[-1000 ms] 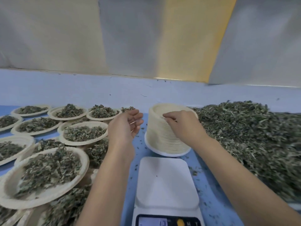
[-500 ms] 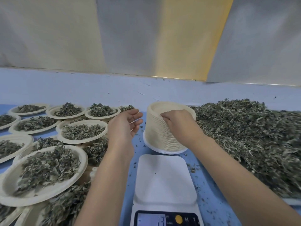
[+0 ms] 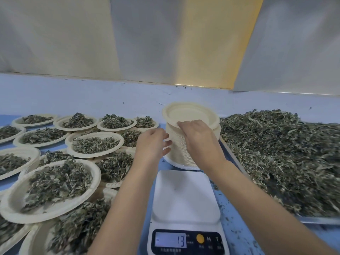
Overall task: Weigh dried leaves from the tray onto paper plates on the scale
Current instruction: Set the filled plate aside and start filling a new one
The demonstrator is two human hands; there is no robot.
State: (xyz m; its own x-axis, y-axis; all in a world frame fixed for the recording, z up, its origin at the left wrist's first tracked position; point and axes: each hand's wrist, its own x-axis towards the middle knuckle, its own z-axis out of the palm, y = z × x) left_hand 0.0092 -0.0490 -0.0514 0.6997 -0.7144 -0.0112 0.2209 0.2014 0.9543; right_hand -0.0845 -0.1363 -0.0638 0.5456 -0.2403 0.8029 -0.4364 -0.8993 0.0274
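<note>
A tall stack of cream paper plates [image 3: 181, 150] stands behind the white scale [image 3: 185, 197]. My right hand [image 3: 198, 138] pinches the near rim of the top plate [image 3: 190, 115], which is tilted up off the stack. My left hand [image 3: 152, 142] rests with straight fingers against the stack's left side. The scale's platform is bare and its display [image 3: 172, 240] reads -13. A big heap of dried leaves [image 3: 287, 153] fills the metal tray [image 3: 320, 220] on the right.
Several paper plates filled with dried leaves [image 3: 55, 184] cover the blue table [image 3: 237, 229] on the left, some overlapping in layers. A pale blue wall strip [image 3: 92, 96] runs behind everything. Loose leaf crumbs lie around the scale.
My right hand has lifted and tilted the top plate up off the stack. My left hand moved right and now touches the stack's side.
</note>
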